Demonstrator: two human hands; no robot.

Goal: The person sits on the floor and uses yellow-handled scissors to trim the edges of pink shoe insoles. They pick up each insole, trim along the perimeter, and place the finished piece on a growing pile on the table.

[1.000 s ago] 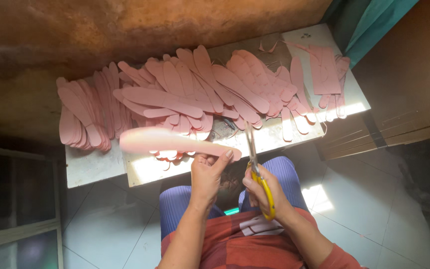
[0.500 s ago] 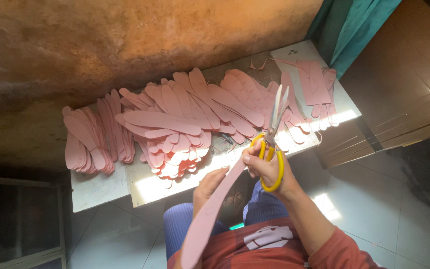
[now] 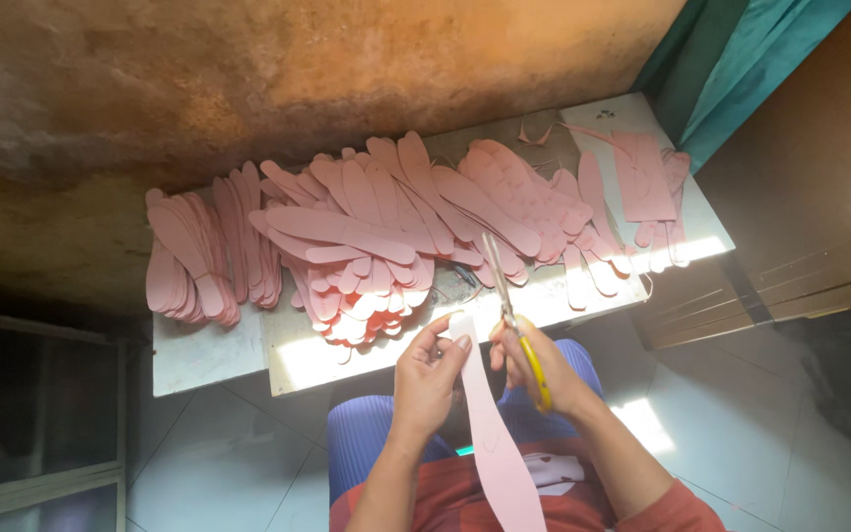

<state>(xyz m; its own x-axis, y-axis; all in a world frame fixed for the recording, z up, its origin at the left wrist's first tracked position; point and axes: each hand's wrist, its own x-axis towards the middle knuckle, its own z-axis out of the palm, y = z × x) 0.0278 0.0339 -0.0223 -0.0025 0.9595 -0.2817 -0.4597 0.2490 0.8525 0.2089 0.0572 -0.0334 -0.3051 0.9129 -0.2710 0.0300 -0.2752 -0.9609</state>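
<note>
Head view looks straight down on a seated person in a red top and blue trousers, with both hands raised just in front of the near edge of a pale surface (image 3: 209, 355). Left hand (image 3: 428, 379) is closed on a long pink strip (image 3: 490, 433), pinching it near its upper end, while the rest of the strip hangs down over the lap toward the bottom of the frame. Right hand (image 3: 544, 369) grips yellow-handled scissors (image 3: 512, 315) — fingers through the loops, blades pointing up and away over the near edge; the blades look nearly shut, though the glare makes that hard to judge. Scissors and strip sit just beside each other, between the two hands. Across the surface lies a wide spread of cut pink pieces (image 3: 376, 236), overlapping in fans from the left edge to the right, with a separate bundle (image 3: 194, 261) at the left end and flatter pink sheets (image 3: 647, 177) near the far right corner. Behind the far edge rises a rough brown wall (image 3: 297, 79) — a teal curtain (image 3: 731, 69) hangs at the right.
</note>
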